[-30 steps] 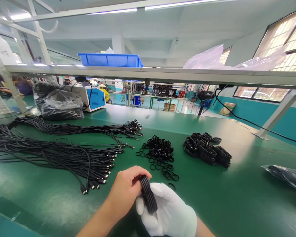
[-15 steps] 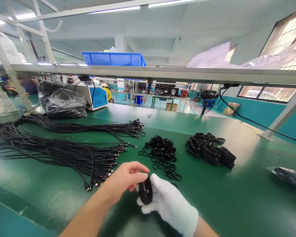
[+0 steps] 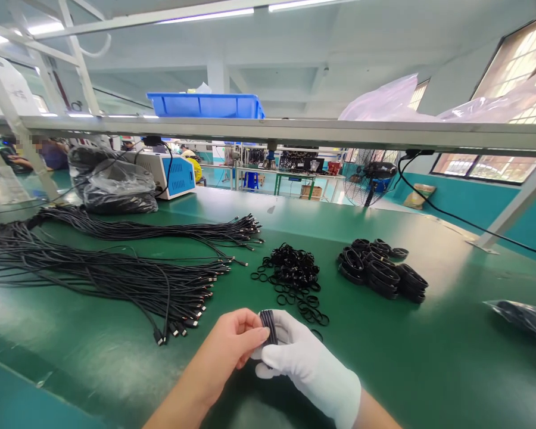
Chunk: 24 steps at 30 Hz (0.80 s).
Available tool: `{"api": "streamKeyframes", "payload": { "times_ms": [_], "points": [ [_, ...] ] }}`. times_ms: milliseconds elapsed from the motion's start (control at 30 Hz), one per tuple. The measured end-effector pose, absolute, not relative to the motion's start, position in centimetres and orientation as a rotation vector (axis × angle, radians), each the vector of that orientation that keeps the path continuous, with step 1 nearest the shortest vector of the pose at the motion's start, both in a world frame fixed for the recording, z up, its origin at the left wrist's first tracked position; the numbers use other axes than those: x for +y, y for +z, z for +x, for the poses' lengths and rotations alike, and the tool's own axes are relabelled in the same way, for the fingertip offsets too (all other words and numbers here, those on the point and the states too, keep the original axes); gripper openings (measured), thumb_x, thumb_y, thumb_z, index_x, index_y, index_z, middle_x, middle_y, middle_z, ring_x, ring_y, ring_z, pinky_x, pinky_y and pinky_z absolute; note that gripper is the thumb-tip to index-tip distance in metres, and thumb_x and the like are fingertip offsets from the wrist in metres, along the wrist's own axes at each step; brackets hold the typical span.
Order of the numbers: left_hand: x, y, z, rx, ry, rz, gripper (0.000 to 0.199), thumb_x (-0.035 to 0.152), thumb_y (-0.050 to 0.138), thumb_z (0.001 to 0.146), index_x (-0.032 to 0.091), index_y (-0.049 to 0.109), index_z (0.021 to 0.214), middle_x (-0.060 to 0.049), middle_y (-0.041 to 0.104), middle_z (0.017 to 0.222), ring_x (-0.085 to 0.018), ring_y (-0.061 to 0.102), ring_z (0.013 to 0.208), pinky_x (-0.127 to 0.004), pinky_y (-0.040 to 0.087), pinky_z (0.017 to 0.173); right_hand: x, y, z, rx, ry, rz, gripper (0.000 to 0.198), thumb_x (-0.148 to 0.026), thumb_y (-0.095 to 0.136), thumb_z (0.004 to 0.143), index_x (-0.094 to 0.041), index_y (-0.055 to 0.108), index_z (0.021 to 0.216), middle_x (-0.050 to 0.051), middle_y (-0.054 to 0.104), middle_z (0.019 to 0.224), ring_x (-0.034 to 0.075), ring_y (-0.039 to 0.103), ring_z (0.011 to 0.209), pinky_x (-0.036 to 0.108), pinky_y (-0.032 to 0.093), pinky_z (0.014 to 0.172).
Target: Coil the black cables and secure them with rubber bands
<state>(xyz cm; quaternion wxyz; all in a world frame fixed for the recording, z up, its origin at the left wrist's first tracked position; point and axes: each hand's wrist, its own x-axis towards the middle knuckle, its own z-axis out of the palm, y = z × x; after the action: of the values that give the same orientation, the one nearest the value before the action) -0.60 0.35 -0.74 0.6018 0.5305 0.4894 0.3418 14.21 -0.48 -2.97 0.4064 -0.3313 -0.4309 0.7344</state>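
Around one coil (image 3: 269, 322) the surface (image 3: 366, 363) carries two cable bundles (image 3: 116, 275), both toward ten o'clock, one ring heap (image 3: 293, 266) near one and one coil pile (image 3: 382, 273) at two, while this coil is gripped between the closed fingers of the left hand (image 3: 239, 335) and gloved right hand (image 3: 301, 354).

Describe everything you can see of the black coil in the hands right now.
The coil is matte black and looks like rubber- or plastic-coated cable, wound in several strands that lie snugly side by side. It is held up on edge, its top leaning slightly left in the picture, over the near part of the green table. The bare left hand presses its thumb on it; the gloved right hand grips it from the other side. Fingers cover its lower part; no connectors can be made out.
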Motion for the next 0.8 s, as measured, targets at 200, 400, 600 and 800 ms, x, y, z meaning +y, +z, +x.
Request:
{"api": "streamKeyframes", "payload": {
  "times_ms": [200,400,600,800],
  "points": [
    [0.1,-1.2,-0.1,1.099,0.821,1.161,0.023,0.035,0.061,0.069,0.017,0.046,0.066,0.009,0.039,0.052,-0.006,0.028,0.046,-0.021,0.019,0.047,-0.2,-3.6,14.1,-1.071,1.837,-0.885,0.051,-0.018,0.077,0.053,-0.015,0.052,0.097,0.002,0.058,0.084,0.015,0.058,0.073,0.028,0.044,0.061],
    [-0.1,-1.4,-0.5,1.007,0.835,1.162,0.023,0.033,0.061,0.070,0.017,0.046,0.064,0.007,0.040,0.054,-0.007,0.030,0.051,-0.020,0.023,0.050,-0.2,-3.6,14.2,-1.047,1.895,-0.862,0.051,-0.016,0.078,0.052,-0.014,0.053,0.097,0.005,0.062,0.081,0.019,0.061,0.075,0.028,0.045,0.059],
    [-0.4,-1.4,-0.7,1.388,1.037,1.595,0.011,0.023,0.050,0.078,0.019,0.060,0.081,0.000,0.057,0.076,-0.012,0.049,0.061,-0.024,0.039,0.058,-0.5,-2.9,14.5,-1.002,1.989,-0.848,0.053,-0.022,0.079,0.053,-0.016,0.054,0.099,0.007,0.057,0.100,0.017,0.060,0.082,0.031,0.049,0.067],
    [-1.1,-2.7,0.0,1.474,1.176,1.996,0.029,0.007,0.044,0.075,0.024,0.064,0.087,0.000,0.062,0.084,-0.016,0.060,0.074,-0.025,0.046,0.068,-0.4,-3.6,14.0,-1.066,1.949,-0.855,0.053,-0.010,0.075,0.048,-0.015,0.057,0.097,0.004,0.060,0.085,0.021,0.058,0.082,0.031,0.049,0.062]
  ]
}}
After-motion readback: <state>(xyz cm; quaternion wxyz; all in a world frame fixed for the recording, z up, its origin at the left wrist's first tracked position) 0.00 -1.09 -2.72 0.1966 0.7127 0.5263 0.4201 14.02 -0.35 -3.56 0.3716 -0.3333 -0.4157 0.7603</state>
